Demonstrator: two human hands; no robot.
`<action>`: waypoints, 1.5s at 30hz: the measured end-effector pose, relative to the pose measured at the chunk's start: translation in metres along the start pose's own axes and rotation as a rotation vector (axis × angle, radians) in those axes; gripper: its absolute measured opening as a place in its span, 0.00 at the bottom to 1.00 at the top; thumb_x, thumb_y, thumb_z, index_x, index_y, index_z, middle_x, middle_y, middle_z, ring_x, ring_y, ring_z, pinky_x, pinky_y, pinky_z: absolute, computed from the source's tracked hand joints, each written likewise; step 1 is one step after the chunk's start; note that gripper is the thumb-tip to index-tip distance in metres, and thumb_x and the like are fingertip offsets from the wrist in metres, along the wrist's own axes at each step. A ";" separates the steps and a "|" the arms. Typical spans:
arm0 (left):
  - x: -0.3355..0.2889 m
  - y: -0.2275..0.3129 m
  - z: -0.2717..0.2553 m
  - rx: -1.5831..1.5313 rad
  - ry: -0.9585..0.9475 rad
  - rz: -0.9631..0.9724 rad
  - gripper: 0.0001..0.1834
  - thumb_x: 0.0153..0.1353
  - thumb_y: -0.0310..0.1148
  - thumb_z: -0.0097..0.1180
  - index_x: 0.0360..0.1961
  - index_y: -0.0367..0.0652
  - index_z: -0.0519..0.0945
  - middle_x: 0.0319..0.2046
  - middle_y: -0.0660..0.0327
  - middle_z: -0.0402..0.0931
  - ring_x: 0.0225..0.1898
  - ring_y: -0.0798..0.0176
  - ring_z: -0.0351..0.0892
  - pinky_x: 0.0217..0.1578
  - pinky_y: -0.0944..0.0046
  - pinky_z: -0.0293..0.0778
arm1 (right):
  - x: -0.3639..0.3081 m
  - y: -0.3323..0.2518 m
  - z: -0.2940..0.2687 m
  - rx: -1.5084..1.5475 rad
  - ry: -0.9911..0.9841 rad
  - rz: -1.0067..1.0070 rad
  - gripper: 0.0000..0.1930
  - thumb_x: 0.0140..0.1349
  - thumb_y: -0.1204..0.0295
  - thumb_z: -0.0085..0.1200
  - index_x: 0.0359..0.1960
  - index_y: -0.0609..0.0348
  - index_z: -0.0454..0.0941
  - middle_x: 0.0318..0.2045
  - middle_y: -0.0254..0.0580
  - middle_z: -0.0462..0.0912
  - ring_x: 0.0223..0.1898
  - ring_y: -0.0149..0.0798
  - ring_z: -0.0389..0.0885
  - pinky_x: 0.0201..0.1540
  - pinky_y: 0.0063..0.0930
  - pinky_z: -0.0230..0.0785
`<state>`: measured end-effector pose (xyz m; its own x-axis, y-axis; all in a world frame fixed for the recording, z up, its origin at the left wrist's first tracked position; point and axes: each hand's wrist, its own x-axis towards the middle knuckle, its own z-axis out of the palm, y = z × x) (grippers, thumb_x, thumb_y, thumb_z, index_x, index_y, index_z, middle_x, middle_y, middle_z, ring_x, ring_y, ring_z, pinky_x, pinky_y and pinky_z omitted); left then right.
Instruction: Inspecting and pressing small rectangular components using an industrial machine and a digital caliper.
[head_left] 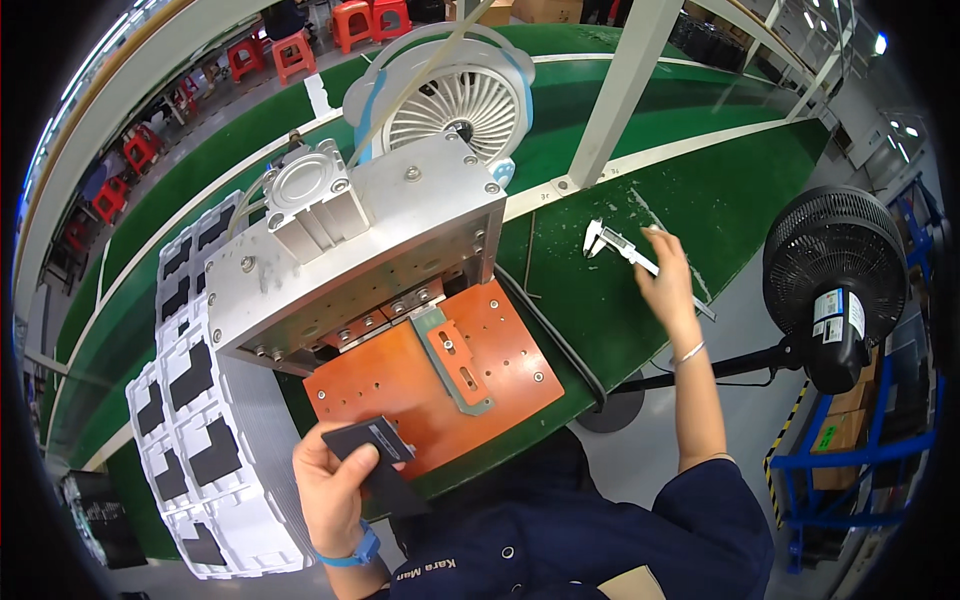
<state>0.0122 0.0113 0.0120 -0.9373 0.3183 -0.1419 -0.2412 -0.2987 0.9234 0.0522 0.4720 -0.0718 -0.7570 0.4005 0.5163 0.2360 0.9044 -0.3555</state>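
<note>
My left hand (335, 490) pinches a flat black L-shaped piece (367, 440) between thumb and fingers, just off the near edge of an orange base plate (385, 375). A small slot with a pale mark shows on the piece. To the right, my right hand (668, 285) has its thumb and fingers around a digital caliper (620, 245), which lies slantwise at the green table's surface; part of its beam is hidden under the hand. Above the base plate stands a metal press (420, 195) with an air cylinder (305, 190) on top. A grey-and-orange slotted guide (452, 360) is screwed to the plate.
White moulded trays (262, 515) with several black pieces are stacked at the left. A grey-blue fan (455, 110) stands behind the press, a black fan (832, 290) at the right. A cable (550, 325) runs beside the plate; a white post (620, 95) rises behind.
</note>
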 end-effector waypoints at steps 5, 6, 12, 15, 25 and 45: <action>0.013 -0.001 0.014 0.081 0.087 0.041 0.07 0.63 0.25 0.61 0.36 0.35 0.74 0.35 0.47 0.83 0.28 0.61 0.84 0.32 0.64 0.83 | 0.012 0.063 0.014 -0.133 -0.309 0.096 0.17 0.42 0.76 0.63 0.38 0.61 0.82 0.38 0.52 0.82 0.44 0.55 0.81 0.48 0.44 0.75; 0.015 -0.002 0.013 0.090 0.076 0.026 0.07 0.63 0.25 0.60 0.36 0.36 0.74 0.36 0.47 0.83 0.27 0.61 0.84 0.30 0.64 0.83 | 0.014 0.063 0.015 -0.126 -0.284 0.101 0.16 0.41 0.76 0.63 0.36 0.61 0.81 0.36 0.50 0.82 0.41 0.56 0.81 0.46 0.44 0.75; 0.018 0.007 0.007 0.017 -0.018 -0.088 0.05 0.65 0.22 0.60 0.40 0.35 0.75 0.35 0.55 0.83 0.33 0.62 0.88 0.29 0.67 0.86 | -0.003 0.061 0.005 0.158 -0.136 0.224 0.20 0.45 0.80 0.57 0.44 0.58 0.74 0.23 0.39 0.77 0.22 0.33 0.73 0.30 0.26 0.66; 0.019 0.009 0.006 0.065 -0.030 -0.141 0.07 0.64 0.22 0.60 0.43 0.34 0.76 0.35 0.55 0.84 0.34 0.62 0.89 0.29 0.67 0.87 | -0.012 0.007 -0.021 0.315 -0.025 0.206 0.22 0.48 0.82 0.56 0.49 0.60 0.76 0.24 0.31 0.75 0.23 0.23 0.69 0.28 0.20 0.62; 0.019 0.013 0.009 0.128 -0.072 -0.182 0.08 0.63 0.23 0.61 0.42 0.33 0.79 0.34 0.56 0.84 0.27 0.66 0.87 0.28 0.68 0.85 | 0.000 -0.179 -0.041 0.601 -0.136 -0.403 0.27 0.42 0.64 0.78 0.46 0.57 0.88 0.23 0.33 0.79 0.23 0.30 0.72 0.25 0.23 0.62; 0.019 0.011 0.005 0.091 -0.093 -0.174 0.07 0.64 0.23 0.61 0.42 0.33 0.79 0.33 0.57 0.83 0.28 0.67 0.86 0.29 0.68 0.86 | 0.004 -0.194 -0.027 0.553 -0.065 -0.569 0.26 0.39 0.60 0.78 0.43 0.54 0.89 0.24 0.31 0.82 0.23 0.31 0.75 0.26 0.23 0.64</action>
<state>-0.0068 0.0185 0.0218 -0.8553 0.4407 -0.2725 -0.3698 -0.1509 0.9168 0.0198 0.3024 0.0207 -0.7087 -0.1256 0.6942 -0.5213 0.7562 -0.3955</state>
